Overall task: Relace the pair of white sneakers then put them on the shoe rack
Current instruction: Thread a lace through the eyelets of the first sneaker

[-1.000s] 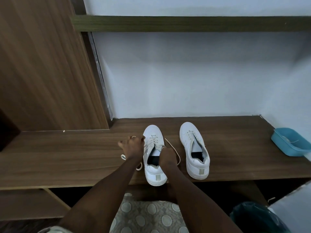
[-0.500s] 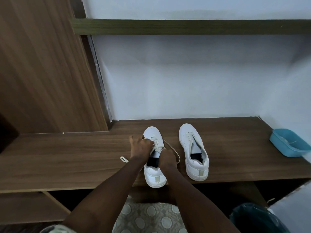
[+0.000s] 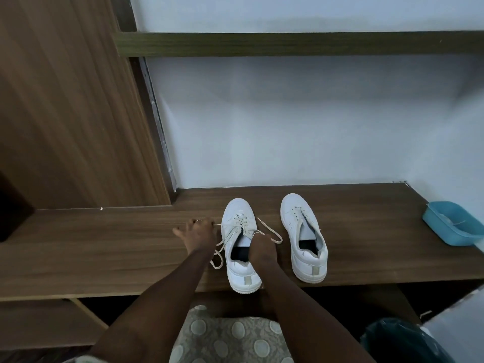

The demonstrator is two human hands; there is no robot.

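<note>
Beside smooth white sneaker [image 3: 238, 208], left hand [image 3: 199, 231] pinches flat cream lace [image 3: 269, 228].

- The left white low-top sneaker [image 3: 239, 218] stands upright on the brown wooden tabletop [image 3: 366, 231], with its toe to the wall and its heel at the front edge.
- Its cream flat shoelace [image 3: 273, 233] crosses the lower eyelets. One end runs taut into my left grip [image 3: 199, 233], with slack loops lying beside the shoe. My right grip [image 3: 262, 248] pinches the other end over the open collar.
- The right white low-top sneaker [image 3: 298, 208] stands parallel just beside it, not touching, with its tongue slack. I cannot tell whether it is laced.
</note>
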